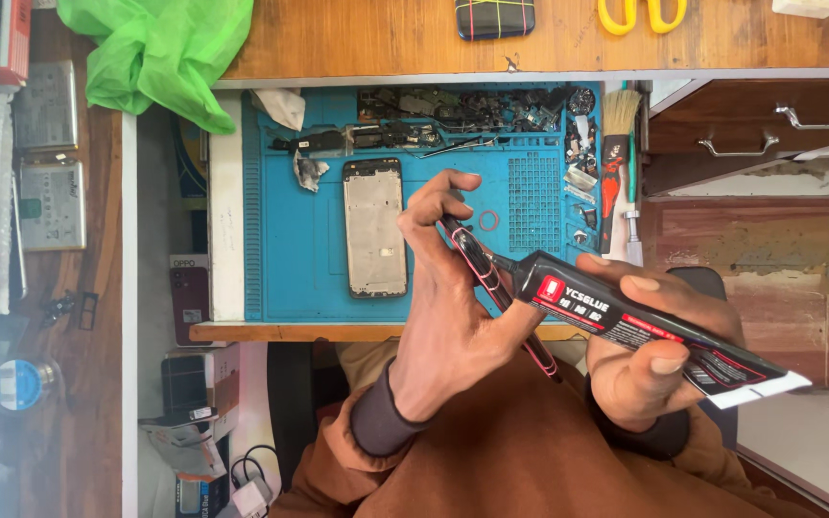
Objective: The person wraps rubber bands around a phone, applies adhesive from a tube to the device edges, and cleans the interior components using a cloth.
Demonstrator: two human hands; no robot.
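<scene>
Phone repair workshop: blue repair mat (299, 259), scattered phone parts (453, 115), brush (616, 163), drawers (750, 120).

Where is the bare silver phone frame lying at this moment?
In the head view, the bare silver phone frame lies flat on the blue work mat, left of centre, just left of the left hand and below the row of small dark parts.

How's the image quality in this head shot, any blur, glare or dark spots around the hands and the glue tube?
Head view: the left hand, the right hand and the black glue tube are sharp and evenly lit; mild glare on the pale phone frame lying on the blue mat; the far left edge looks hazy and washed out; under the desk it falls into shadow.
</scene>
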